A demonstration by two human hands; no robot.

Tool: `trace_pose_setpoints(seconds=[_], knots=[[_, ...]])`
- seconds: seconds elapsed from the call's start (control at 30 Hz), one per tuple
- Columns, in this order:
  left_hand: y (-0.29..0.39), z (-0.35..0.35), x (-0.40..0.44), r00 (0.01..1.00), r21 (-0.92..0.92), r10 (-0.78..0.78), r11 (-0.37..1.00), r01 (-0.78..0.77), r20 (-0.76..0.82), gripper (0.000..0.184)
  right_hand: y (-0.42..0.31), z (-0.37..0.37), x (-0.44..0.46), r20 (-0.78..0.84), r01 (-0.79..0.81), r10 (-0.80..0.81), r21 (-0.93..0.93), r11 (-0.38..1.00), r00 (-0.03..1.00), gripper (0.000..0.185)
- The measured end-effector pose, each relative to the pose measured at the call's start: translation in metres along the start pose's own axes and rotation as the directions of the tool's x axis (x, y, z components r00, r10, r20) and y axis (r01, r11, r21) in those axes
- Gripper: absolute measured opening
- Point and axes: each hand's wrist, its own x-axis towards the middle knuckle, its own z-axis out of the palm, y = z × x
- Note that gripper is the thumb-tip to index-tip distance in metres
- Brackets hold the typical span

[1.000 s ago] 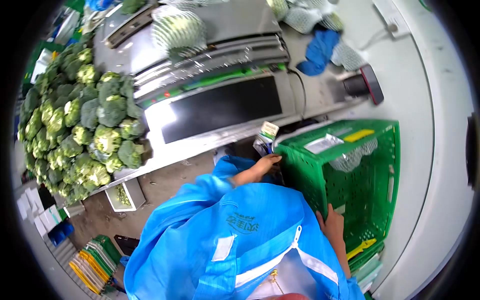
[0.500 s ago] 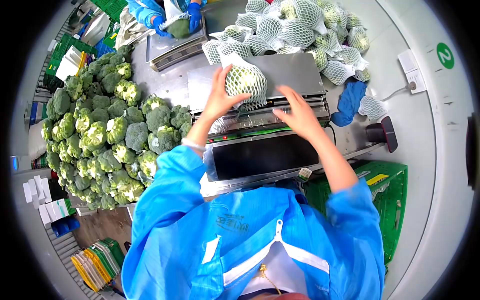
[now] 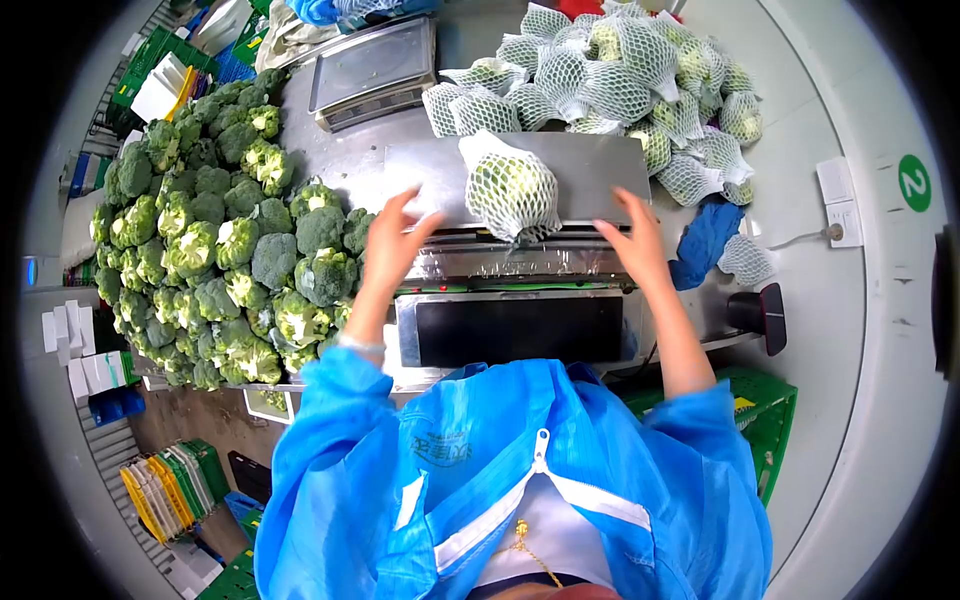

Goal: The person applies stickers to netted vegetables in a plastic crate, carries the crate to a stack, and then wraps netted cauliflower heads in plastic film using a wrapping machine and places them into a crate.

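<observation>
A broccoli head in white foam netting (image 3: 512,193) rests on the metal plate (image 3: 600,160) of a steel bench machine (image 3: 460,264). My left hand (image 3: 393,243) is just left of it, fingers spread and thumb toward it, holding nothing. On the other side my right hand (image 3: 638,240) hovers near the plate's front right corner, also open. Gaps show between both hands and the netting. Nearer my body, a dark flat panel (image 3: 520,332) fills the machine's front.
Loose broccoli heads (image 3: 275,260) are piled at the left. Several netted heads (image 3: 610,85) are heaped at the back right, near a blue cloth (image 3: 705,240). A scale (image 3: 372,68) stands at the back, with a co-worker's blue sleeve (image 3: 315,10) beyond. A green crate (image 3: 770,415) is at right.
My left hand has come away from the netted broccoli, moving left. The right hand stays apart from it. The co-worker's gloved hands and broccoli have left the scale. The view has shifted slightly.
</observation>
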Motion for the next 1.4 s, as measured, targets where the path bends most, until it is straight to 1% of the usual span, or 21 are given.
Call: trace_pose_setpoints(seconds=[0.07, 0.13, 0.3, 0.37, 0.4, 0.47, 0.53, 0.6, 0.63, 0.7, 0.77, 0.8, 0.93, 0.97, 1.0, 1.07, 1.1, 1.17, 1.27, 1.37, 1.4], knots=[[-0.038, -0.018, -0.020, 0.985, 0.397, -0.115, 0.904, 0.159, -0.131, 0.035, 0.010, -0.008, -0.025, -0.068, -0.064, 0.049, -0.247, 0.967, 0.997, 0.038], [-0.053, -0.003, -0.041, 0.986, 0.645, 0.078, 0.763, 0.035, -0.146, 0.032, 0.008, 0.000, -0.044, 0.014, -0.146, 0.178, -0.505, 0.851, 0.984, 0.034], [-0.064, 0.052, -0.038, 0.991, 0.350, 0.017, 0.936, 0.030, -0.130, 0.025, 0.028, 0.054, -0.039, 0.010, -0.050, 0.052, -0.182, 0.982, 0.999, 0.025], [-0.061, 0.020, -0.034, 0.960, 0.122, -0.201, 0.976, 0.180, 0.193, 0.025, 0.033, 0.034, -0.040, 0.150, -0.086, 0.064, 0.148, 0.985, 0.987, 0.021], [-0.046, -0.005, -0.031, 0.880, 0.032, -0.268, 0.960, 0.278, 0.392, 0.027, 0.021, 0.004, -0.040, 0.386, -0.190, 0.107, 0.184, 0.964, 0.916, 0.023], [-0.018, -0.041, -0.024, 0.826, -0.306, -0.102, 0.898, 0.317, 0.554, 0.031, 0.013, -0.030, -0.043, 0.591, -0.530, 0.122, 0.589, 0.610, 0.798, 0.023], [0.020, -0.071, -0.008, 0.787, -0.605, 0.061, 0.676, 0.421, 0.615, 0.032, -0.020, -0.060, -0.030, 0.479, -0.468, -0.035, 0.869, 0.163, 0.877, 0.025], [0.031, -0.059, 0.021, 0.880, -0.921, 0.314, 0.277, 0.275, 0.358, 0.026, -0.038, -0.050, 0.007, 0.126, -0.155, -0.257, 0.983, -0.096, 0.958, 0.020], [0.055, -0.035, 0.032, 0.972, -0.980, 0.143, 0.097, 0.172, 0.184, 0.022, -0.062, -0.042, 0.019, 0.038, -0.057, 0.172, 0.993, 0.105, 0.984, 0.018], [0.047, 0.017, 0.079, 0.981, -0.885, 0.190, 0.448, -0.129, -0.046, 0.024, -0.042, 0.007, 0.064, -0.087, 0.012, 0.142, 0.887, 0.462, 0.986, 0.018], [-0.002, 0.068, 0.108, 0.982, -0.459, 0.167, 0.868, -0.191, -0.092, 0.028, -0.009, 0.065, 0.093, -0.094, -0.035, 0.081, 0.411, 0.911, 0.992, 0.019], [-0.015, 0.086, 0.111, 0.999, -0.271, 0.010, 0.963, 0.003, 0.048, 0.029, 0.006, 0.095, 0.093, 0.006, -0.083, 0.086, 0.348, 0.934, 0.996, 0.021], [-0.026, 0.084, 0.112, 0.965, -0.463, -0.083, 0.865, 0.194, 0.249, 0.023, -0.003, 0.081, 0.083, 0.298, -0.349, 0.213, 0.542, 0.764, 0.931, 0.038], [-0.021, 0.079, 0.098, 0.945, -0.471, -0.100, 0.848, 0.244, 0.310, 0.025, 0.000, 0.083, 0.073, 0.318, -0.285, 0.101, 0.611, 0.738, 0.943, 0.054], [-0.016, 0.071, 0.087, 0.920, -0.578, 0.016, 0.782, 0.233, 0.392, 0.051, 0.002, 0.084, 0.064, 0.325, -0.221, -0.016, 0.678, 0.701, 0.946, 0.072], [-0.013, 0.063, 0.070, 0.892, -0.516, 0.145, 0.849, 0.111, 0.429, 0.076, -0.025, 0.069, 0.055, 0.421, -0.111, 0.004, 0.229, 0.967, 0.907, 0.098], [-0.010, 0.061, 0.069, 0.893, -0.424, 0.162, 0.905, 0.035, 0.420, 0.081, -0.024, 0.072, 0.053, 0.356, -0.109, -0.006, 0.303, 0.947, 0.935, 0.108], [0.004, 0.055, 0.068, 0.891, -0.221, 0.202, 0.968, -0.118, 0.407, 0.091, -0.026, 0.070, 0.056, 0.348, -0.177, 0.029, 0.401, 0.899, 0.937, 0.098], [0.023, 0.039, 0.057, 0.838, -0.399, -0.141, 0.830, 0.390, 0.527, 0.089, -0.036, 0.061, 0.048, 0.399, -0.258, 0.080, 0.417, 0.872, 0.913, 0.080], [0.030, 0.018, 0.006, 0.748, -0.299, -0.256, 0.801, 0.519, 0.612, 0.090, -0.089, 0.009, 0.004, 0.528, -0.299, 0.072, 0.358, 0.885, 0.846, 0.071], [0.052, 0.003, -0.008, 0.578, -0.322, -0.209, 0.661, 0.677, 0.789, 0.085, -0.094, 0.000, -0.013, 0.601, -0.336, 0.087, 0.315, 0.888, 0.794, 0.069]])
